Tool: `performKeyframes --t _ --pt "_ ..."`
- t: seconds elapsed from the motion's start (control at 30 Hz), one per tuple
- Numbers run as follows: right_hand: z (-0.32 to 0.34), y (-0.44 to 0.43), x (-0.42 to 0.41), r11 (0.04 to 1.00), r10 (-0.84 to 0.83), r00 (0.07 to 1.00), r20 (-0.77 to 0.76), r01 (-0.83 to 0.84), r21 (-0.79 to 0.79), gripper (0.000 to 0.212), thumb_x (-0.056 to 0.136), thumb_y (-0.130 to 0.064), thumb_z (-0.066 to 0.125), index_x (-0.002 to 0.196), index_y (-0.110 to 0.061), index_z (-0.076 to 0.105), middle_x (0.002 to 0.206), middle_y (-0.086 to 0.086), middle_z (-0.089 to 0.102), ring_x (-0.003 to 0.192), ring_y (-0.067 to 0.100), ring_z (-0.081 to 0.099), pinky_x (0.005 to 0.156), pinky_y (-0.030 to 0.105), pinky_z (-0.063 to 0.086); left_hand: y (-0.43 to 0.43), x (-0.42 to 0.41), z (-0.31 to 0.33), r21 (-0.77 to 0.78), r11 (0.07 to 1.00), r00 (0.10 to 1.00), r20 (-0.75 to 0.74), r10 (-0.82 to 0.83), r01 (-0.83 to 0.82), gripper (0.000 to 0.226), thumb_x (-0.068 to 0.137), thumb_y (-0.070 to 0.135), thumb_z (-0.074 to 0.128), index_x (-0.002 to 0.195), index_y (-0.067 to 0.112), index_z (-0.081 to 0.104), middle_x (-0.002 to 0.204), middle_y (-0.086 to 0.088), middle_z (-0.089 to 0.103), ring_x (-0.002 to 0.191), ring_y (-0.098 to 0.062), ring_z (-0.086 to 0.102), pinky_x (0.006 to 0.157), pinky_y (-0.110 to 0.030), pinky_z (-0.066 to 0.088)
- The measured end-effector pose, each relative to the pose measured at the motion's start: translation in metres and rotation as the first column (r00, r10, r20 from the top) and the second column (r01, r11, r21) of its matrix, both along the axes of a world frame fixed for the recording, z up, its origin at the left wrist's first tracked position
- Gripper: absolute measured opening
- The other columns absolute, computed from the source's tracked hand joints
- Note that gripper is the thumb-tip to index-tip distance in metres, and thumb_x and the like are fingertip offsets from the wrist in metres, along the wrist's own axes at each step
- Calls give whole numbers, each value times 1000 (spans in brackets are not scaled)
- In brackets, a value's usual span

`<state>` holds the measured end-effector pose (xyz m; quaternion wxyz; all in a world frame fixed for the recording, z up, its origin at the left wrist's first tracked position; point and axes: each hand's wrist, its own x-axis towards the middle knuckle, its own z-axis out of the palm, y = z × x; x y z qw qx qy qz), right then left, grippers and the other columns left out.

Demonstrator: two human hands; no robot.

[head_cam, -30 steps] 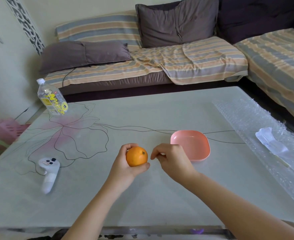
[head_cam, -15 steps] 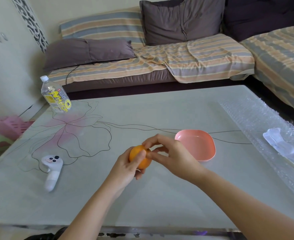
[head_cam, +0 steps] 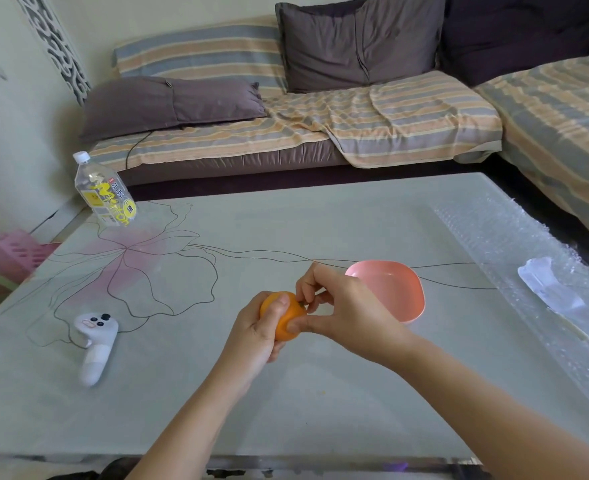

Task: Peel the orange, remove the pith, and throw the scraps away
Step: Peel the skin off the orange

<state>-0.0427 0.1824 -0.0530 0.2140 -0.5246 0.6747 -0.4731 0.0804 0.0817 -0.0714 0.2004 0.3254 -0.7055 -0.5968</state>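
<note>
The table (head_cam: 320,220) bears a bottle (head_cam: 106,192), controller (head_cam: 95,344), pink bowl (head_cam: 398,289) and bubble wrap (head_cam: 493,237).

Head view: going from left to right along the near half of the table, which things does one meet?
First the white controller → orange → pink bowl → white packet, which lies on the bubble wrap.

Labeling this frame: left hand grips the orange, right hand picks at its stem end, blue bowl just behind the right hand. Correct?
One error: the bowl is pink, not blue, per the head view. The rest holds: the left hand grips the orange, the right hand picks at its stem end, with the bowl just behind it.
</note>
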Motion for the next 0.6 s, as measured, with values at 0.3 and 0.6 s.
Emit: performKeyframes --t 0.3,0.6 --pt "-2 -2 -4 996 90 995 -36 -89 4 28 75 -16 75 74 -9 47 73 -7 46 67 5 41 63 14 35 4 -1 6 93 996 1000 20 5 -7 53 76 48 47 86 -4 48 52 0 33 42 -14 23 41 -19 16" --pt "-1 -2 -1 992 128 990 57 -127 -24 41 77 -12 74 60 -15 37 80 7 49 75 26 46 66 23 39 8 2 10 124 992 1000 17 16 -18 38 98 33 38 82 0 49 46 3 28 41 -13 21 41 -18 15"
